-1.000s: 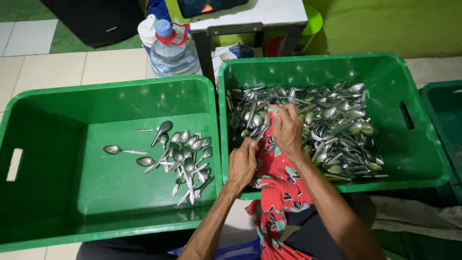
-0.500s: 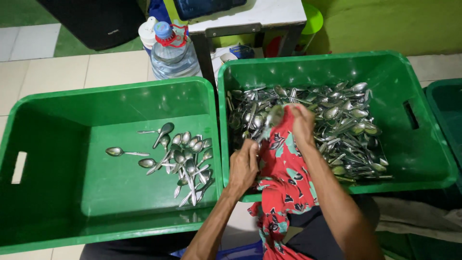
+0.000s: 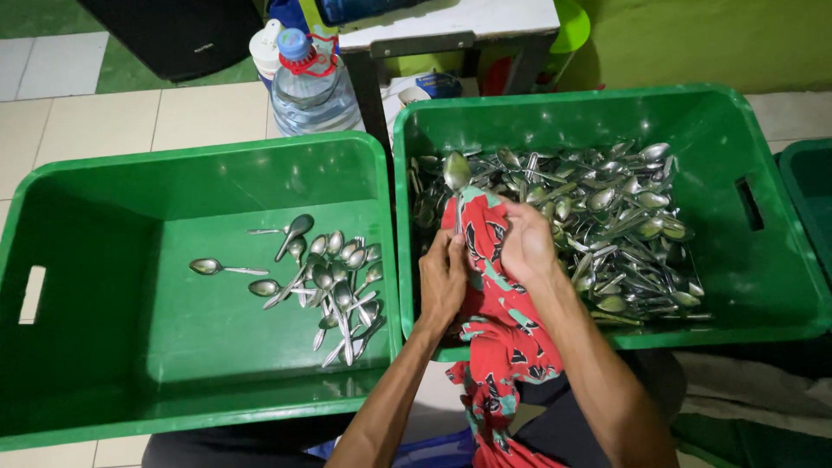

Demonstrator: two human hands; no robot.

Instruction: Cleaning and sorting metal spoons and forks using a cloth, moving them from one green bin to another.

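A red patterned cloth (image 3: 494, 347) hangs from both hands over the near wall of the right green bin (image 3: 784, 303). My left hand (image 3: 442, 277) grips the lower end of a metal spoon (image 3: 457, 173) through the cloth. Its bowl sticks up above the cloth. My right hand (image 3: 526, 243) is closed on the cloth around the spoon's handle. The right bin holds a large heap of metal spoons (image 3: 607, 225). The left green bin (image 3: 95, 347) has a smaller scatter of spoons (image 3: 334, 282) on its floor.
A large clear water bottle (image 3: 310, 82) with a blue cap stands behind the bins, next to a white bottle (image 3: 265, 48). A white table (image 3: 451, 22) stands beyond it. Another dark green bin's edge (image 3: 810, 199) shows at the far right. The floor is tiled.
Both hands have shifted left with the cloth, away from the spoon heap. A spoon now stands up out of the cloth, its bowl showing above my hands.
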